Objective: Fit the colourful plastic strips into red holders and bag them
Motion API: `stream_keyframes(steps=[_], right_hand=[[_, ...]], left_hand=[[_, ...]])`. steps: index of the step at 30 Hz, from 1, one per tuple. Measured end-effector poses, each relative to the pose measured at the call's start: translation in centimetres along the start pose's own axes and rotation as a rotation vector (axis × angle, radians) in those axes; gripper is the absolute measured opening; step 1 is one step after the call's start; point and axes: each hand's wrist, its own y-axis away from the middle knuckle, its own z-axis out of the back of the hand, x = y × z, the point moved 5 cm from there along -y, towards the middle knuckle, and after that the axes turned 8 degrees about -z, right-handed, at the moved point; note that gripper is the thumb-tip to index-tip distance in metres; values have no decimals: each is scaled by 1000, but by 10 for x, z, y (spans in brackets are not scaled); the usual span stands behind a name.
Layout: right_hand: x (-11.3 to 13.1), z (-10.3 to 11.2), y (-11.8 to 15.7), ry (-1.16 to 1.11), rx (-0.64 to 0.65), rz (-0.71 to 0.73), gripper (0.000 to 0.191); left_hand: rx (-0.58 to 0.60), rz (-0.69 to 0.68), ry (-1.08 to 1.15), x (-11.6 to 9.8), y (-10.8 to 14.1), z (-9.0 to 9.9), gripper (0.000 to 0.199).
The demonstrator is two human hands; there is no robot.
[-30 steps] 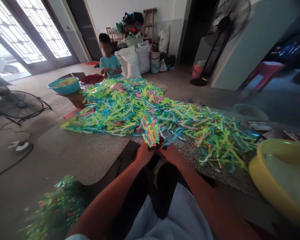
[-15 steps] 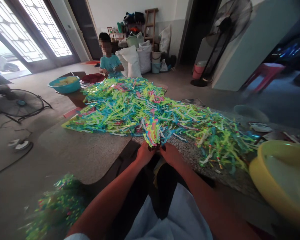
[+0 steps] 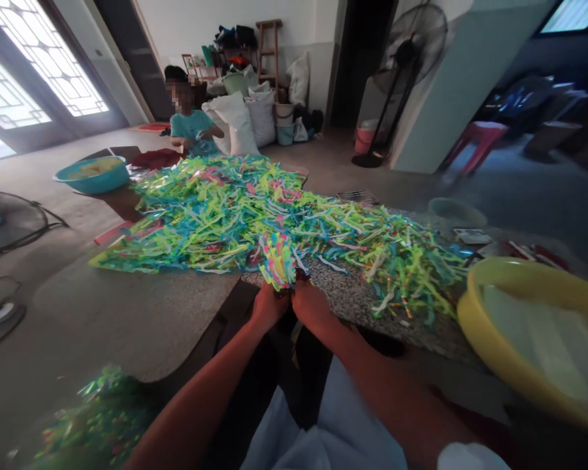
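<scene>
A bundle of thin strips (image 3: pixel 277 261) in yellow, pink, white and blue stands upright in front of me, its colourful ends fanning away. My left hand (image 3: pixel 268 305) is closed round its lower end. Close against it, my right hand (image 3: pixel 311 303) is also closed, at the right side of the bundle's base. A small dark red thing (image 3: pixel 302 275) shows at the right fingertips; its kind is unclear. Beyond both hands, a wide heap of loose green, blue, white and pink strips (image 3: pixel 215 215) covers the stone-topped table (image 3: pixel 200 307).
A yellow basin (image 3: pixel 475 307) stands at the right, a blue basin (image 3: pixel 93 179) at the far left. More bundled strips (image 3: pixel 93 418) lie low at the left. Across the table is a person in a teal shirt (image 3: pixel 193 127). Fans stand at left (image 3: pixel 10 219) and back right (image 3: pixel 409 59).
The whole view has swung to the right, so things appear further left. My right hand has turned slightly at the bundle's base, and the dark red thing shows more clearly. Both hands remain closed together.
</scene>
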Motion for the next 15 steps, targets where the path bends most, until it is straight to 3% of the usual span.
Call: stream_keyframes(steps=[4,7,12,15], right_hand=[[-21,11,-14,-25,138,44,27],[-39,23,-28,-49,28,-72,34],[-49,18,-44,10,0,-61,31],[-75,23,-52,36,-84,-199,32]], left_hand=[[-12,-6,-57,2,-2,-1,48],[-11,6,-96,6,-3,0,49],[-23,19,-144,13,-1,4,53],[-63,64,-140,17,2,13,53]])
